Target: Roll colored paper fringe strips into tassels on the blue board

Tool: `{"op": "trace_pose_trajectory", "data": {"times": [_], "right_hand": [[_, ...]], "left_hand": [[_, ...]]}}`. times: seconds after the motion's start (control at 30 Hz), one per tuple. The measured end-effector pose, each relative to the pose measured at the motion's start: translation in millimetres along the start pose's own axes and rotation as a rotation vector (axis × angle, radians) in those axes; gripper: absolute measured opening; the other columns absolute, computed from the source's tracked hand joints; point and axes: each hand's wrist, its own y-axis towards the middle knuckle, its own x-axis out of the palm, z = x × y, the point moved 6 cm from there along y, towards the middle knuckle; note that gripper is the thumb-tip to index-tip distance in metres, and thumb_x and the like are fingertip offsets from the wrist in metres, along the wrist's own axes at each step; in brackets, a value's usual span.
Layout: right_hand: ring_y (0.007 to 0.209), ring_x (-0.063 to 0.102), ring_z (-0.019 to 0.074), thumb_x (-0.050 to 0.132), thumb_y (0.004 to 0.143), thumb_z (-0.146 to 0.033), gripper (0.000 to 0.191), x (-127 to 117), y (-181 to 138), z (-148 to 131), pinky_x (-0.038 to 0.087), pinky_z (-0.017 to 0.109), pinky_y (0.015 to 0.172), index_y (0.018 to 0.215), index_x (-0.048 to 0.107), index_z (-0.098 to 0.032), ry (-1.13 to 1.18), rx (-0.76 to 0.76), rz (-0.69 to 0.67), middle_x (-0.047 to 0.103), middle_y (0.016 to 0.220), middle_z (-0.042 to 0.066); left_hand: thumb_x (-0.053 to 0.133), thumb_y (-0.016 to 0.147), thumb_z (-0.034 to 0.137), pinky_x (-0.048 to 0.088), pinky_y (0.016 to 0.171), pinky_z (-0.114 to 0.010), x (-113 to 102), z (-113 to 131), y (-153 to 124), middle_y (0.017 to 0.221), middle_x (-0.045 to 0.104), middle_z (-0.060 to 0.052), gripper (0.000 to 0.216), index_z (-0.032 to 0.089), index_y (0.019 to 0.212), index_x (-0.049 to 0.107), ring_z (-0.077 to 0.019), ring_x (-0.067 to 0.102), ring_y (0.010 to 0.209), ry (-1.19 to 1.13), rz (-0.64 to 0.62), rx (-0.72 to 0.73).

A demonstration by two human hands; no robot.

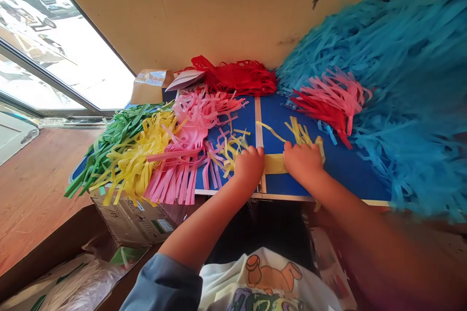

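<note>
A strip of yellow fringed paper [274,164] lies flat on the blue table [339,165] near its front edge. My left hand [249,165] has its fingers curled and presses down on the strip's left end. My right hand [302,160] is closed in the same way on the strip's right end, where yellow fringes [302,133] stick out beyond the fingers. Loose yellow and purple fringes [224,151] lie just left of my left hand.
Piles of fringed paper cover the table: green [115,138], yellow [140,155] and pink [188,148] on the left, red [239,77] at the back, pink and red [333,99] right of centre, a large blue heap [404,82] on the right. A cardboard box [129,221] stands below the left edge.
</note>
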Motion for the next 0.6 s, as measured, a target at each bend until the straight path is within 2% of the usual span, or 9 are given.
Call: {"op": "trace_pose_trajectory", "data": {"times": [0.1, 0.2, 0.27, 0.3, 0.33, 0.37, 0.43, 0.5, 0.6], "right_hand": [[0.096, 0.049, 0.0317, 0.026, 0.084, -0.008, 0.040, -13, -5, -5, 0.028, 0.044, 0.078, 0.114, 0.051, -0.010, -0.029, 0.021, 0.170, 0.057, 0.102, 0.021], [0.092, 0.048, 0.0299, 0.030, 0.083, -0.008, 0.037, -17, -6, -8, 0.027, 0.042, 0.075, 0.113, 0.051, -0.011, -0.044, 0.009, 0.252, 0.056, 0.099, 0.018], [0.091, 0.047, 0.0295, 0.030, 0.083, -0.007, 0.038, -17, -5, -9, 0.027, 0.041, 0.073, 0.114, 0.050, -0.011, -0.056, 0.011, 0.277, 0.055, 0.098, 0.018], [0.090, 0.047, 0.0292, 0.029, 0.083, -0.007, 0.038, -16, -5, -9, 0.027, 0.040, 0.072, 0.114, 0.050, -0.011, -0.064, 0.014, 0.288, 0.055, 0.098, 0.017], [0.090, 0.047, 0.0290, 0.029, 0.083, -0.007, 0.037, -16, -5, -10, 0.027, 0.040, 0.072, 0.114, 0.050, -0.011, -0.069, 0.018, 0.299, 0.055, 0.097, 0.017], [0.090, 0.047, 0.0289, 0.029, 0.084, -0.008, 0.036, -15, -4, -10, 0.027, 0.040, 0.072, 0.113, 0.050, -0.011, -0.070, 0.022, 0.308, 0.055, 0.097, 0.016], [0.091, 0.047, 0.0288, 0.031, 0.086, -0.012, 0.031, -15, -4, -9, 0.027, 0.039, 0.071, 0.110, 0.050, -0.011, -0.057, 0.030, 0.314, 0.055, 0.097, 0.015], [0.092, 0.047, 0.0290, 0.033, 0.086, -0.015, 0.027, -14, -5, -8, 0.027, 0.039, 0.071, 0.106, 0.051, -0.011, -0.033, 0.043, 0.304, 0.056, 0.097, 0.016], [0.092, 0.047, 0.0291, 0.036, 0.085, -0.015, 0.026, -12, -5, -8, 0.027, 0.039, 0.071, 0.105, 0.052, -0.010, -0.009, 0.036, 0.289, 0.056, 0.098, 0.016]], "left_hand": [[0.032, 0.087, 0.007, 0.046, 0.075, -0.042, -13, -12, -8, 0.104, 0.058, -0.017, 0.030, 0.012, 0.104, 0.056, -0.0303, 0.055, 0.097, 0.043, 0.142, 0.054], [0.034, 0.087, 0.007, 0.044, 0.079, -0.045, -29, -32, -22, 0.113, 0.056, -0.017, 0.029, 0.013, 0.101, 0.059, -0.0316, 0.053, 0.101, 0.052, 0.281, 0.043], [0.035, 0.088, 0.012, 0.043, 0.084, -0.046, -38, -41, -34, 0.124, 0.051, -0.017, 0.029, 0.012, 0.109, 0.056, -0.0322, 0.049, 0.109, 0.020, 0.402, -0.059], [0.036, 0.089, 0.016, 0.041, 0.088, -0.045, -40, -38, -39, 0.128, 0.048, -0.018, 0.031, 0.011, 0.115, 0.053, -0.0319, 0.046, 0.114, -0.004, 0.451, -0.072], [0.036, 0.091, 0.022, 0.039, 0.092, -0.044, -38, -28, -43, 0.132, 0.044, -0.018, 0.035, 0.009, 0.121, 0.048, -0.0308, 0.043, 0.120, -0.031, 0.473, -0.021], [0.035, 0.092, 0.028, 0.036, 0.097, -0.042, -33, -12, -45, 0.135, 0.041, -0.019, 0.042, 0.006, 0.126, 0.043, -0.0290, 0.038, 0.124, -0.055, 0.461, 0.097], [0.031, 0.091, 0.046, 0.029, 0.104, -0.036, -13, 26, -48, 0.139, 0.036, -0.019, 0.059, 0.003, 0.132, 0.035, -0.0256, 0.030, 0.131, -0.095, 0.355, 0.378], [0.027, 0.087, 0.062, 0.023, 0.107, -0.037, 5, 45, -46, 0.141, 0.032, -0.019, 0.078, 0.000, 0.134, 0.031, -0.0267, 0.023, 0.134, -0.119, 0.269, 0.424], [0.027, 0.080, 0.071, 0.020, 0.108, -0.040, 22, 45, -42, 0.145, 0.024, -0.018, 0.089, 0.002, 0.137, 0.028, -0.0291, 0.017, 0.135, -0.124, 0.198, 0.389]]}}
